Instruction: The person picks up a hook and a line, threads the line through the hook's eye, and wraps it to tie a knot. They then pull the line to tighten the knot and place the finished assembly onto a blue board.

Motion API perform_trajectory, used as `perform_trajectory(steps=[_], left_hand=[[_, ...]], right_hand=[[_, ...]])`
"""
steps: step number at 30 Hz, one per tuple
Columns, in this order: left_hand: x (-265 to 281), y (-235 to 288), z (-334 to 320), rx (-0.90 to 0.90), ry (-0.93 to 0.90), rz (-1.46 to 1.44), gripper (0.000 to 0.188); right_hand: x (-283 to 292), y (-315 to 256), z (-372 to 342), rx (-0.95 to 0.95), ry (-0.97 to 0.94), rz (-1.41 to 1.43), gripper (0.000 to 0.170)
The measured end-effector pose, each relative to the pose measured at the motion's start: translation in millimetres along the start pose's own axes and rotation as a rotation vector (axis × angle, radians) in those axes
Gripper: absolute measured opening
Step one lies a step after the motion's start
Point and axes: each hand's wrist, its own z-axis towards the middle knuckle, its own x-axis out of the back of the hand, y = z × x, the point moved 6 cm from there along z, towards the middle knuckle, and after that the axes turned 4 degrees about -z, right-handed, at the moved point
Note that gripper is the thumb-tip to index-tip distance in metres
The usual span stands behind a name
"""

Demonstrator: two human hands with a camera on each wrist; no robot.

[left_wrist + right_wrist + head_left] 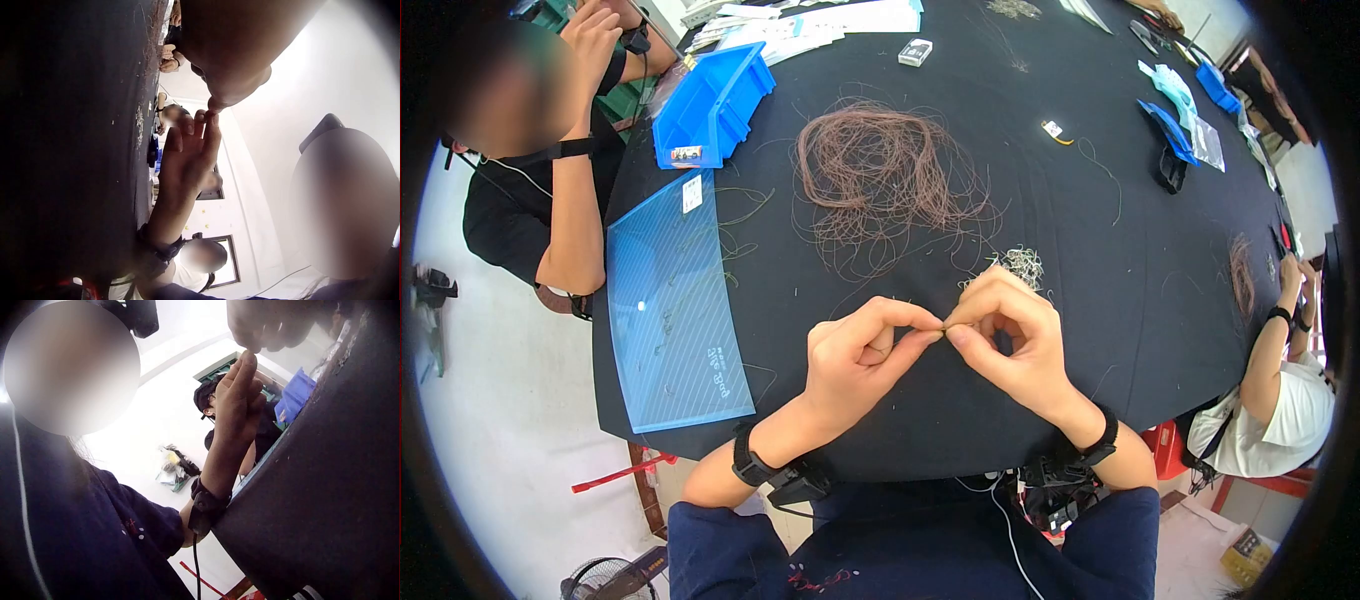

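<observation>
Thumb and forefinger of the left hand [847,358] pinch a tiny thing [943,329] that is too small to identify. The right hand [1025,345] pinches at the same spot, its fingertips meeting the left ones above the black table. A heap of small pale pieces [1022,266] lies just beyond the right hand, partly hidden by it. Farther off is a loose tangle of thin brown strands [870,165]. In the left wrist view the right hand [187,156] touches the left hand's [234,69] fingertips. The right wrist view shows the left hand [235,406] below the right [270,324].
A blue bin [715,105] and a striped translucent blue sheet [675,310] with thin strands lie at the left. A small white box [915,53] stands at the back. Blue packets [1168,130] lie at the back right. Other people sit at both sides of the table.
</observation>
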Motion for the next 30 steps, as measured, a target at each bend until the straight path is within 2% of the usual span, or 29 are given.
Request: perform_trajectory(steps=[16, 30], left_hand=[[0.5, 7.2, 1.1, -0.023, -0.042, 0.007, 0.020], [3.4, 6.9, 0.3, -0.059, 0.009, 0.023, 0.021]], right_hand=[[-0.3, 0.4, -1.6, -0.038, 0.007, 0.034, 0.006], [-0.6, 1.1, -2.0, 0.016, 0.019, -0.020, 0.009]])
